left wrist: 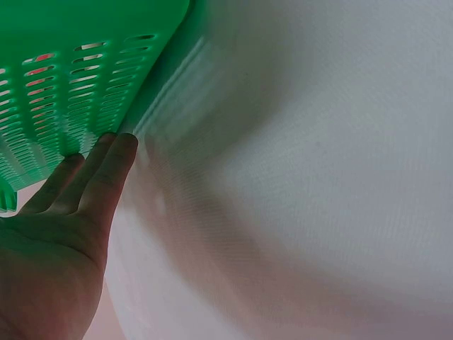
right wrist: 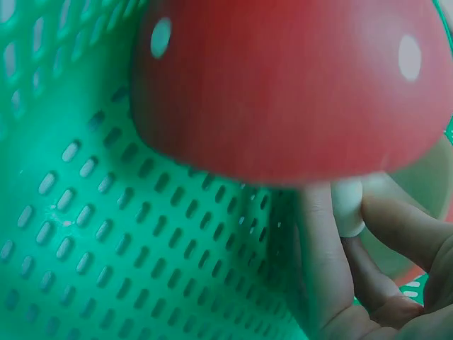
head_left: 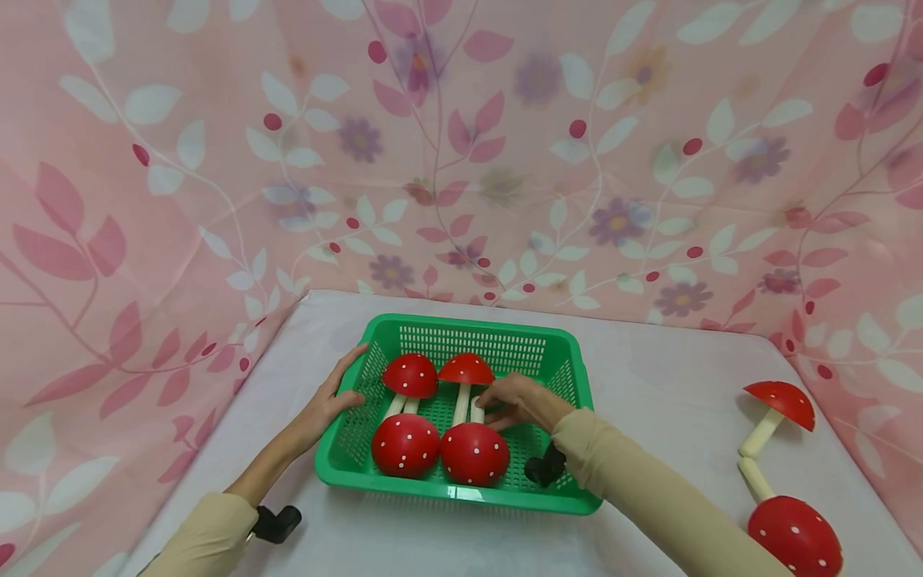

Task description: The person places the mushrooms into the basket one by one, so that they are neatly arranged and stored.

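Note:
A green plastic basket (head_left: 454, 490) with slotted walls holds several toy mushrooms with red, white-dotted caps and pale stems. Two caps lie toward the far side and two toward the near side. Inside the basket, my right hand (head_left: 513, 401) pinches the pale stem of the near right mushroom (head_left: 476, 454). From the right wrist view, thumb and fingers hold that stem (right wrist: 347, 205) below a large red cap (right wrist: 283, 85). My left hand (head_left: 328, 410) is at the basket's left side, thumb over the rim; its straight fingers (left wrist: 106, 177) touch the slotted outer wall.
Two more toy mushrooms, an upper one (head_left: 782, 405) and a lower one (head_left: 793, 533), lie on the white-covered table (head_left: 663, 385) at the right, stem ends close together. A pink floral curtain (head_left: 461, 160) hangs behind and along both sides.

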A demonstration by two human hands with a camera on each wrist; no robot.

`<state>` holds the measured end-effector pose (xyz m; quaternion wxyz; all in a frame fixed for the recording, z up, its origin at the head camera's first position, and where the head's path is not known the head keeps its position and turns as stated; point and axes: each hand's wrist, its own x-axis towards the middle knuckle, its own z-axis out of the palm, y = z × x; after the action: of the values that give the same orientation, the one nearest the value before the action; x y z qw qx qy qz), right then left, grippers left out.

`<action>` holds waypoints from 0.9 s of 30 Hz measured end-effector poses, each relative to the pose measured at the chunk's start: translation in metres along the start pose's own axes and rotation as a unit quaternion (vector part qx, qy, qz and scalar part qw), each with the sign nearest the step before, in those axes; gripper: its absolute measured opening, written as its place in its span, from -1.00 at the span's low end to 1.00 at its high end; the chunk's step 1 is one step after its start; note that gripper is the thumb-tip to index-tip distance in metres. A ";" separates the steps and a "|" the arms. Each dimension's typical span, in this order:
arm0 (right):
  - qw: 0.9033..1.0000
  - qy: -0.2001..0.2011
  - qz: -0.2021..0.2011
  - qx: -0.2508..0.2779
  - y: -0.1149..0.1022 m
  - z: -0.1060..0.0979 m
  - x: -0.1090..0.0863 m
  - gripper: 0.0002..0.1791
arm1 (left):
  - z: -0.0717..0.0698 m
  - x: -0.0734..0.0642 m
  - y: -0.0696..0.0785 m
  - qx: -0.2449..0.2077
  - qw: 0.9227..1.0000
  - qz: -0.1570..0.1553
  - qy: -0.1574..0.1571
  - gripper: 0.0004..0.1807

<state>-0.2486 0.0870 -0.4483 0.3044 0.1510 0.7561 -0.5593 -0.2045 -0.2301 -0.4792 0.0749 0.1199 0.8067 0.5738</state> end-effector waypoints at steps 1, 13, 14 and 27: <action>1.000 0.001 -0.002 0.001 0.000 0.001 0.000 -0.83 | 0.000 0.000 0.000 -0.001 1.000 0.001 0.000 -0.20; 1.000 0.007 -0.007 -0.014 -0.001 0.003 0.000 -0.79 | 0.000 0.000 0.000 0.000 1.000 0.000 -0.001 -0.20; 1.000 0.008 -0.008 -0.015 -0.001 0.004 0.000 -0.80 | 0.000 0.000 0.000 0.000 1.000 -0.001 -0.001 -0.20; 0.999 0.004 -0.007 -0.037 0.000 -0.001 -0.007 -0.80 | 0.000 0.000 0.001 -0.002 1.000 -0.002 -0.002 -0.19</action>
<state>-0.2436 0.0886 -0.4437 0.3027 0.1364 0.7789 -0.5321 -0.2041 -0.2297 -0.4787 0.0784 0.1192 0.8059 0.5747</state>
